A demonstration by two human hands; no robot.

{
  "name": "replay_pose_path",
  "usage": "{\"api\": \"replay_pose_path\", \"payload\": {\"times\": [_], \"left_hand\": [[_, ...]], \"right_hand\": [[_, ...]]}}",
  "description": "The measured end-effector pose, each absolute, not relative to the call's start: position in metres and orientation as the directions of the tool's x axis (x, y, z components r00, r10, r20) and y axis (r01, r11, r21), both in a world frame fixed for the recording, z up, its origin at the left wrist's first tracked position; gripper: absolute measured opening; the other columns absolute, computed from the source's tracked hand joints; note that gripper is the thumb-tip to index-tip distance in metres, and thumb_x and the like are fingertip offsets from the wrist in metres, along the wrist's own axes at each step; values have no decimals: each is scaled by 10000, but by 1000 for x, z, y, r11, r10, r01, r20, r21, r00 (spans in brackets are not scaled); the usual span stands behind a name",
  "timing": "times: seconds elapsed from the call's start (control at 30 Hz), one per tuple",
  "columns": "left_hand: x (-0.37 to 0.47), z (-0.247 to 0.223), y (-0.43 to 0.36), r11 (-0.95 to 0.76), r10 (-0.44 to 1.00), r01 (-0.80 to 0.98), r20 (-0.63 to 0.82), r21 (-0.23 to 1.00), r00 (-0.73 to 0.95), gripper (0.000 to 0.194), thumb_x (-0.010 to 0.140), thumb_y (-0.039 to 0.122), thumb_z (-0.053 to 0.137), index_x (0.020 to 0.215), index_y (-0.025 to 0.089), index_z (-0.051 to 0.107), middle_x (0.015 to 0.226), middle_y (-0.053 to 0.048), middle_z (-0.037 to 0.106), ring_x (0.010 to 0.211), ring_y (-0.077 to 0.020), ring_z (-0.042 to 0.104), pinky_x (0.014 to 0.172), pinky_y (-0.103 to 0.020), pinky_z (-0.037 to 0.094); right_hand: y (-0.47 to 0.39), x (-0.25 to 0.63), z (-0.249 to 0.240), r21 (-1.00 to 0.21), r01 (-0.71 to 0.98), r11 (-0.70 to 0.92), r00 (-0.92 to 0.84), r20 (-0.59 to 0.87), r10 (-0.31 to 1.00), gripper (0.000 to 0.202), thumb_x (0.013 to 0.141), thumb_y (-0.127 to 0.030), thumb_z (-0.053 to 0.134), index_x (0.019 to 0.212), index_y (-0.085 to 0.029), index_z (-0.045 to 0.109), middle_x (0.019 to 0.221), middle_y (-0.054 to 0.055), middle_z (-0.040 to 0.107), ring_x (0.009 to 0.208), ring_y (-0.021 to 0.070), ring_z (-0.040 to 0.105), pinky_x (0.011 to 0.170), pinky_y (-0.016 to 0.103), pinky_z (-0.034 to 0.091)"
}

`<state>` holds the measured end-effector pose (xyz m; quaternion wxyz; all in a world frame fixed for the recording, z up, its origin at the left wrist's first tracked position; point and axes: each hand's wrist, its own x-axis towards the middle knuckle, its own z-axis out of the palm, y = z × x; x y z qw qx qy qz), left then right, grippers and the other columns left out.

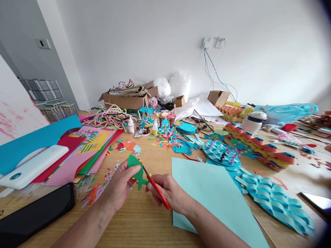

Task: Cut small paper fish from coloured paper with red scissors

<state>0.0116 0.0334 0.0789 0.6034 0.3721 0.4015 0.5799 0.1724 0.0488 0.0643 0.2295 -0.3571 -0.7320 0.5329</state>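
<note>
The left hand [121, 182] pinches the green paper fish [134, 167] above the counter [139, 220], and the right hand [169, 191] is closed round the red-handled scissors [157, 193], blades at its edge. Cutting cleanly calls for turning the paper into short snips, left fingertips clear of the blades.

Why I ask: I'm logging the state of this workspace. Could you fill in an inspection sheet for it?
Surface: wooden table, grain visible between the forearms.
Job's things: green paper fish; red-handled scissors, blades beside the fish's edge.
Clutter: paper scraps left of the hands, two glue bottles behind, light blue sheet at right.
Grippers: bare hands; left hand holds the fish, right hand the scissors.
Cables: cables hang from wall sockets.
Surroundings: white wall; cardboard box before it.
</note>
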Motion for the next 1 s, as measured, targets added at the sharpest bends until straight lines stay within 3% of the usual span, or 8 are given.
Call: {"api": "replay_pose_path", "payload": {"times": [0.37, 0.6, 1.0], "left_hand": [[10, 76, 35, 90, 996, -457, -76, 885, 48, 176, 662, 255, 668, 610, 170, 523, 548, 31, 524, 531, -101, 474, 516, -207, 401], [12, 75, 35, 131, 991, -421, -101, 897, 92, 173, 651, 272, 672, 605, 167, 542, 544, 25, 547, 503, -97, 472, 525, -213, 415], [8, 70, 36, 147, 989, -421, -120, 895, 89, 140, 634, 236, 693, 654, 171, 571, 577, 44, 556, 514, -90, 488, 507, -204, 413]], "right_hand": [[49, 173, 66, -928, 299, 224, -657, -30, 754, 362, 844, -467, 461, 692, -146, 531, 534, -42, 461, 479, 75, 405, 454, 185, 316], [50, 174, 67, -936, 270, 224, -659, -10, 752, 411, 847, -501, 439, 604, -170, 436, 517, -43, 461, 467, 72, 394, 448, 180, 316], [50, 173, 65, -922, 299, 246, -633, 2, 774, 438, 843, -504, 451, 559, -175, 390, 472, -61, 370, 460, 66, 295, 434, 193, 224]]}}
